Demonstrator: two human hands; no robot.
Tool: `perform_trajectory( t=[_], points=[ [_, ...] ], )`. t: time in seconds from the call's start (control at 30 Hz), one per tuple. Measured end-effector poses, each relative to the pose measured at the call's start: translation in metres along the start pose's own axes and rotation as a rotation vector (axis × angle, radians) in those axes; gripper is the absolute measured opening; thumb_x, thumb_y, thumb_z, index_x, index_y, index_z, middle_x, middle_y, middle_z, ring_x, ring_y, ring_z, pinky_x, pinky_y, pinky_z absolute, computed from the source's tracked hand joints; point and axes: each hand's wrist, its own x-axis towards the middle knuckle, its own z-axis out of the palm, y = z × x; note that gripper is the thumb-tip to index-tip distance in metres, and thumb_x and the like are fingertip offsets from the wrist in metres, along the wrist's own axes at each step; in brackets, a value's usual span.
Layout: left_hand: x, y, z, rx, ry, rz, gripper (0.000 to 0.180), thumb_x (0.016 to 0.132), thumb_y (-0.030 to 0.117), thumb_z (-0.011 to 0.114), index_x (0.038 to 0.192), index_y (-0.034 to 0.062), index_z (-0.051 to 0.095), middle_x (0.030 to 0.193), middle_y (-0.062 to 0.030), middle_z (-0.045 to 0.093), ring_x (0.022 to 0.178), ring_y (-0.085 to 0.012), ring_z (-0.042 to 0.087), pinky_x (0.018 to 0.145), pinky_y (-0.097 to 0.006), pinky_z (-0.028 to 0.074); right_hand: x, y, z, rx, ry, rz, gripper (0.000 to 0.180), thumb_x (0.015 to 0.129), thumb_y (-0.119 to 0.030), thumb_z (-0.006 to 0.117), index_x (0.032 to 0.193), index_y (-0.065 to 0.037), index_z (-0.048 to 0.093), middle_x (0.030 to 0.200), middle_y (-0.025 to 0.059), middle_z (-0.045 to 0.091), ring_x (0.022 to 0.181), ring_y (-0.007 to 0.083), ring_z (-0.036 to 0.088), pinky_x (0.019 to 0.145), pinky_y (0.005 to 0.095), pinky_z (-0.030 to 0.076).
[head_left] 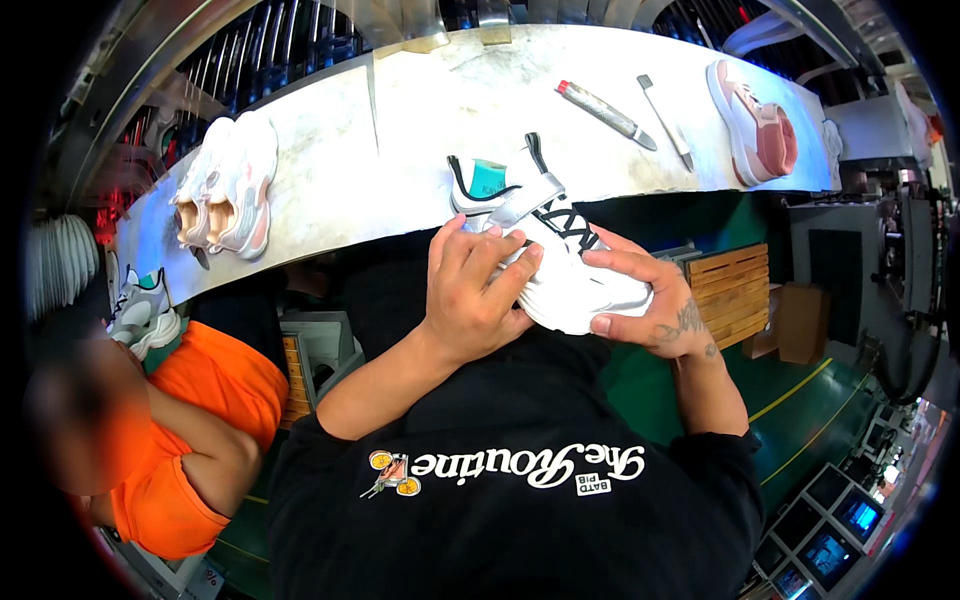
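A white sneaker (583,283) with black laces, a silver strap and a teal label inside is held between my two hands, at the table's near edge. My left hand (480,280) lies against its side near the heel, fingers bent over the upper and thumb hidden under it. Around the toe end wraps my right hand (650,300), fingers on top by the laces and thumb at the sole. The shoe's heel and collar point away from me, its toe toward my right hand.
On the white table (420,110) lie a red-capped marker (605,112), a slim brush-like tool (666,122) and a pink-and-white sneaker (752,125). Several pale sneakers (230,185) stand at the left. A person in orange (190,430) holds a grey-white sneaker (143,312). Wooden slats (728,295) stand right.
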Motion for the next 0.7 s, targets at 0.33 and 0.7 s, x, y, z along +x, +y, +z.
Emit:
perform_trajectory(
  t=[0.33, 0.7],
  points=[
    [-0.004, -0.007, -0.011, -0.027, 0.079, -0.007, 0.057, 0.067, 0.024, 0.095, 0.119, 0.0093, 0.078, 0.12, -0.008, 0.072, 0.11, -0.0317, 0.069, 0.101, -0.057, 0.051, 0.016, -0.016, 0.004, -0.222, -0.032, -0.15, 0.093, 0.072, -0.03, 0.101, 0.153, -0.003, 0.065, 0.16, 0.0276, 0.057, 0.149, 0.036, 0.057, 0.122, 0.0439, 0.045],
    [-0.023, -0.036, -0.049, 0.078, 0.159, -0.119, 0.056, 0.066, 0.023, 0.096, 0.118, 0.0099, 0.078, 0.125, -0.0082, 0.07, 0.107, -0.0354, 0.068, 0.113, -0.067, 0.045, 0.085, -0.052, 0.033, -0.339, -0.272, -0.014, 0.108, 0.076, -0.045, 0.096, 0.162, 0.002, 0.05, 0.156, 0.0336, 0.058, 0.145, 0.0427, 0.06, 0.121, 0.0457, 0.047]
  ],
)
